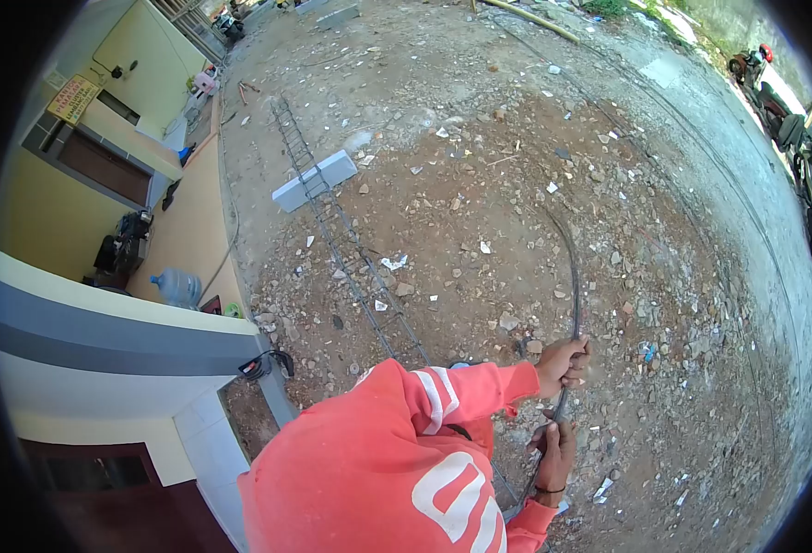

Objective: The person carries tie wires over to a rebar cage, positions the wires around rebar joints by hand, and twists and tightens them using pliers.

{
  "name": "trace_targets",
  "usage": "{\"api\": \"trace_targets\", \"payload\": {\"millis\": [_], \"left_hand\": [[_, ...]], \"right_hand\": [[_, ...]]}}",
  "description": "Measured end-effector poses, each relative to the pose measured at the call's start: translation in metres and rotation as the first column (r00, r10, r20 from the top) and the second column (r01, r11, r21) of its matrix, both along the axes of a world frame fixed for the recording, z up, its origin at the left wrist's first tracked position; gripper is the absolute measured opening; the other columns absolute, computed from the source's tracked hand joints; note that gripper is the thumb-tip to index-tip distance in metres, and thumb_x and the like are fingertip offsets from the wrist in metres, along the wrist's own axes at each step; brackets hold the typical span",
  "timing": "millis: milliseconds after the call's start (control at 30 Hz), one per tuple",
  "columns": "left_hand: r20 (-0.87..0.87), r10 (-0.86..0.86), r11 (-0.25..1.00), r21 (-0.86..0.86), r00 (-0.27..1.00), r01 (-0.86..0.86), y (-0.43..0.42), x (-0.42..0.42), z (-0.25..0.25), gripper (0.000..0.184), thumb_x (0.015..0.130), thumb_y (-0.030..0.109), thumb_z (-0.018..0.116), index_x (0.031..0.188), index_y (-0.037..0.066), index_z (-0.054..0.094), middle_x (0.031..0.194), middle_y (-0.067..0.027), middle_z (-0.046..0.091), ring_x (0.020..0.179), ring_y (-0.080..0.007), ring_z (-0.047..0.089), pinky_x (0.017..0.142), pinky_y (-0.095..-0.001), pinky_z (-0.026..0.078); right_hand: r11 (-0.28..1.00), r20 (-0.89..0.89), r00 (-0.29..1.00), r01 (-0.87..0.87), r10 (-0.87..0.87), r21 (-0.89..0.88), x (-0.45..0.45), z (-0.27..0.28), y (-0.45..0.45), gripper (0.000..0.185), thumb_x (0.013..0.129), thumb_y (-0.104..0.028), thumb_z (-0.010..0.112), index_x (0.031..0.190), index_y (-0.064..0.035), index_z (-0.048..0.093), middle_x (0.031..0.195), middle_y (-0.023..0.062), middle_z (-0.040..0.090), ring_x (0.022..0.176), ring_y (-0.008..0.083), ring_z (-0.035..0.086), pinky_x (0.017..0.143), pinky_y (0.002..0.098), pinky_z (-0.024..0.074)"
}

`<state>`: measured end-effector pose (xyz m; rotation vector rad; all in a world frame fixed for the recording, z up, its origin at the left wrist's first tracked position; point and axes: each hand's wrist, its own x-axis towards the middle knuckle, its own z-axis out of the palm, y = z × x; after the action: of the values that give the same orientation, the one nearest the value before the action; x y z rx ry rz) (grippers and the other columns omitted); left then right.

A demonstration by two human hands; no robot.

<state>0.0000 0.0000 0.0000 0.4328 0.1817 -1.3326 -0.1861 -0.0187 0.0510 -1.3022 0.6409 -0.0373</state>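
Observation:
A long, dark, curved rod (575, 286) runs from the dirt up through both my hands. I cannot tell whether it is one bar or a thin bundle. My left hand (563, 367), at the end of a red sleeve with white stripes, is closed around it. Just below, my right hand (556, 452), with a dark band at the wrist, is also closed on the rod, its fingers partly hidden. A long wire-tied rebar frame (318, 180) lies to the left, crossing a pale block (295, 191). My red sleeve and torso cover its near end.
Stony, littered dirt (480, 230) surrounds me. On the left are a house porch (185, 212), a blue water jug (177, 287) and a black-handled tool (263, 364) by the wall corner. Parked motorcycles (798, 147) line the right; a bamboo pole (535, 18) lies at the back.

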Motion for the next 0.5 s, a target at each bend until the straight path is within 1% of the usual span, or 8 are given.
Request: {"api": "trace_targets", "payload": {"millis": [67,100,167,200,267,333,400,500], "left_hand": [[-0.021,0.079,0.996,0.038,0.997,-0.079,-0.002,0.017,-0.008,0.027,0.103,0.040,0.046,0.097,0.014,0.050,0.060,0.0081,0.026,0.047,-0.0055,0.024,0.047,-0.0254,0.024],[-0.004,0.075,0.996,0.050,0.997,-0.075,0.016,0.019,0.002,0.027,0.103,0.040,0.046,0.097,0.014,0.050,0.060,0.0081,0.026,0.047,-0.0055,0.024,0.047,-0.0254,0.024],[-0.031,0.003,0.993,0.116,1.000,0.001,0.018,0.017,0.009,0.026,0.103,0.039,0.046,0.095,0.014,0.051,0.060,0.0090,0.026,0.048,-0.0050,0.024,0.047,-0.0252,0.024],[-0.003,0.011,0.992,0.126,1.000,-0.010,0.016,0.023,-0.003,0.025,0.103,0.038,0.048,0.098,0.014,0.053,0.061,0.0082,0.027,0.048,-0.0050,0.026,0.046,-0.0249,0.025],[0.016,0.188,0.886,0.428,0.982,-0.176,0.008,0.059,-0.012,0.024,0.102,0.036,0.049,0.102,0.013,0.054,0.061,0.0072,0.029,0.049,-0.0053,0.029,0.046,-0.0245,0.026],[0.179,0.283,0.811,0.481,0.942,-0.334,0.007,0.098,-0.033,0.022,0.101,0.034,0.049,0.103,0.013,0.055,0.062,0.0063,0.030,0.047,-0.0057,0.030,0.044,-0.0243,0.025],[0.231,0.299,0.791,0.483,0.926,-0.376,0.008,0.117,-0.020,0.021,0.101,0.032,0.049,0.100,0.013,0.055,0.061,0.0066,0.030,0.046,-0.0056,0.028,0.041,-0.0245,0.023],[0.192,0.197,0.851,0.454,0.961,-0.265,-0.001,0.116,-0.033,0.020,0.102,0.031,0.047,0.098,0.013,0.055,0.059,0.0059,0.029,0.044,-0.0064,0.027,0.040,-0.0251,0.022]], "right_hand": [[0.981,-0.061,0.981,0.179,-0.184,-0.076,-0.011,-0.003,0.008,0.031,0.102,-0.024,0.052,0.121,-0.0011,0.060,0.069,-0.0009,0.050,0.059,0.0083,0.043,0.052,0.0249,0.0335],[0.981,-0.048,0.981,0.184,-0.187,-0.061,-0.012,0.000,0.025,0.031,0.102,-0.024,0.052,0.121,-0.0011,0.060,0.069,-0.0009,0.050,0.059,0.0083,0.043,0.052,0.0249,0.0335],[0.938,-0.107,0.976,0.148,-0.190,-0.312,-0.016,0.002,0.027,0.026,0.101,-0.020,0.052,0.109,0.0008,0.066,0.067,-0.0015,0.049,0.059,0.0078,0.040,0.052,0.0254,0.0297],[0.837,-0.074,0.978,0.125,-0.193,-0.532,-0.015,0.004,0.032,0.024,0.100,-0.016,0.052,0.103,0.0023,0.067,0.066,-0.0001,0.047,0.060,0.0087,0.041,0.053,0.0277,0.0313],[0.830,-0.093,0.979,0.102,-0.182,-0.549,-0.034,-0.012,0.037,0.023,0.099,-0.015,0.052,0.103,0.0030,0.066,0.065,0.0009,0.047,0.060,0.0095,0.042,0.053,0.0289,0.0323],[0.821,-0.121,0.975,0.085,-0.184,-0.565,-0.067,-0.024,0.047,0.023,0.099,-0.014,0.053,0.103,0.0036,0.066,0.065,0.0020,0.048,0.061,0.0102,0.042,0.054,0.0301,0.0332],[0.818,-0.206,0.967,0.008,-0.153,-0.575,-0.090,-0.032,0.056,0.022,0.097,-0.013,0.054,0.103,0.0044,0.066,0.067,0.0065,0.054,0.062,0.0118,0.046,0.056,0.0308,0.0369],[0.857,-0.218,0.926,0.171,-0.309,-0.487,-0.105,-0.027,0.087,0.022,0.096,-0.013,0.056,0.102,0.0041,0.067,0.070,0.0089,0.060,0.064,0.0116,0.050,0.057,0.0300,0.0393]]}}
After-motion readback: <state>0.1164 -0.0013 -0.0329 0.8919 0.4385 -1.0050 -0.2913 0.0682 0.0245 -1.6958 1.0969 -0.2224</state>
